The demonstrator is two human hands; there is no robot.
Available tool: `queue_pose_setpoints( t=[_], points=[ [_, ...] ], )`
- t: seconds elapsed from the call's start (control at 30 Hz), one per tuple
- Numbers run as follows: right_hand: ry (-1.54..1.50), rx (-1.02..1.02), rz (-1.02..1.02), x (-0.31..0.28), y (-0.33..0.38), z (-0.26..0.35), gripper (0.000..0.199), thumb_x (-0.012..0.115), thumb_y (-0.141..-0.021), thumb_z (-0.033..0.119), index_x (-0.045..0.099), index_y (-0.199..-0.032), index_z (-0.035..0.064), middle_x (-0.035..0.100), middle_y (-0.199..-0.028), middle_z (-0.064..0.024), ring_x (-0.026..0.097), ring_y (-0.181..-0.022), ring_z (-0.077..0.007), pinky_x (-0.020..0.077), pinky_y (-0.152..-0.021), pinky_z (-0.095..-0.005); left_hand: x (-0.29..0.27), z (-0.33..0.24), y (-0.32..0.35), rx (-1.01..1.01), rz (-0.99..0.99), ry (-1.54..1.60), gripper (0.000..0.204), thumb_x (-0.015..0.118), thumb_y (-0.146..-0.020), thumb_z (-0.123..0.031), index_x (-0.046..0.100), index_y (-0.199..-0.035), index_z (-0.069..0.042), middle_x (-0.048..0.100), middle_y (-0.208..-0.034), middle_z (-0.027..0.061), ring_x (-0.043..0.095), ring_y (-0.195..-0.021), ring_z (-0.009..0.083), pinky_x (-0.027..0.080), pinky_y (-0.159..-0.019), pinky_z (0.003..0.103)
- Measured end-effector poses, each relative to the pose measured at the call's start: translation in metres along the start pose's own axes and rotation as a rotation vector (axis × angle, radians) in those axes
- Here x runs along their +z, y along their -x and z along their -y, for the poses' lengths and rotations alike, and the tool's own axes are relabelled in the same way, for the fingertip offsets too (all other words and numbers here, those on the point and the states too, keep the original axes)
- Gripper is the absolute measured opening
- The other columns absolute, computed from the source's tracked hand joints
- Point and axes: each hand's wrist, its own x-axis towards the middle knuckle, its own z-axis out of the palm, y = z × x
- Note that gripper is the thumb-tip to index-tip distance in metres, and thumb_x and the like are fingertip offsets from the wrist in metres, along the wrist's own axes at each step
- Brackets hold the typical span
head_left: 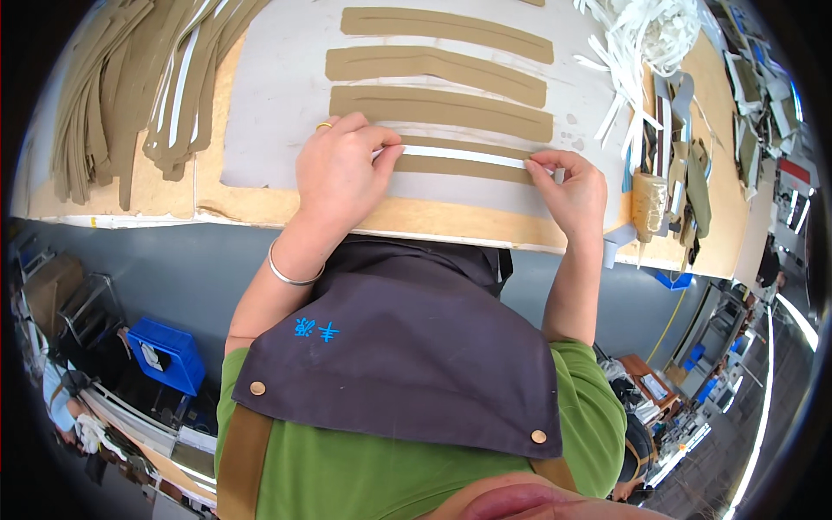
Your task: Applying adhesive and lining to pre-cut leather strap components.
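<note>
The left hand (pixel 338 169) and right hand (pixel 572 186) are each pinching an end of a white tape (pixel 464 155), laying it along the nearest tan strip (pixel 464 165) on the grey sheet (pixel 277 95), while three farther strips (pixel 442 106) are lying apparently untaped.

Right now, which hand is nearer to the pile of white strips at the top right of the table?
Right. The right hand pinches the white tape's end, just below-left of the white strips. The left hand holds the tape's other end, much farther left.
</note>
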Motion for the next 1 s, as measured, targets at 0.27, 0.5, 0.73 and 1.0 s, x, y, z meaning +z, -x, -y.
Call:
queue_pose_setpoints(
  t=[0.27, 0.5, 0.73, 1.0],
  points=[
    [0.019, 0.04, -0.003, -0.005, 0.0, -0.009, 0.013, 0.075, -0.078, 0.021, 0.076, -0.087, 0.0114, 0.071, -0.076, -0.0019, 0.068, -0.072, -0.0199, 0.0507, -0.066, -0.0313, 0.0, -0.001, -0.001, -0.004, 0.0, 0.014, 0.005, 0.077, -0.077, -0.015, 0.075, -0.08, -0.011, 0.061, -0.071, 0.0017, 0.059, -0.071, 0.021, 0.047, -0.06, 0.035],
    [0.054, 0.071, 0.003, -0.007, 0.0, -0.005, 0.013, 0.076, -0.078, 0.023, 0.077, -0.086, 0.0124, 0.072, -0.076, -0.0008, 0.069, -0.073, -0.0202, 0.051, -0.067, -0.0317, 0.0, 0.0, -0.001, 0.003, -0.003, -0.002, 0.005, 0.077, -0.077, -0.015, 0.075, -0.08, -0.011, 0.06, -0.07, 0.0018, 0.058, -0.07, 0.0209, 0.047, -0.06, 0.035],
    [0.115, -0.08, -0.086, -0.006, 0.0, 0.003, 0.013, 0.077, -0.076, 0.016, 0.075, -0.088, 0.0133, 0.068, -0.082, -0.0012, 0.065, -0.079, -0.0216, 0.0502, -0.068, -0.0327, 0.001, 0.003, 0.0, 0.024, -0.005, 0.002, 0.005, 0.077, -0.076, -0.016, 0.075, -0.079, -0.012, 0.061, -0.07, 0.0022, 0.06, -0.07, 0.0214, 0.048, -0.061, 0.035],
    [-0.082, -0.624, -0.083, 0.045, 0.005, 0.045, 0.012, 0.076, -0.077, 0.009, 0.074, -0.088, 0.014, 0.063, -0.085, -0.0011, 0.059, -0.078, -0.0225, 0.0473, -0.07, -0.0347, -0.002, 0.001, -0.002, -0.017, 0.043, 0.008, 0.006, 0.075, -0.078, -0.017, 0.076, -0.081, -0.012, 0.063, -0.071, 0.0031, 0.062, -0.073, 0.0224, 0.049, -0.062, 0.036]
  ],
)
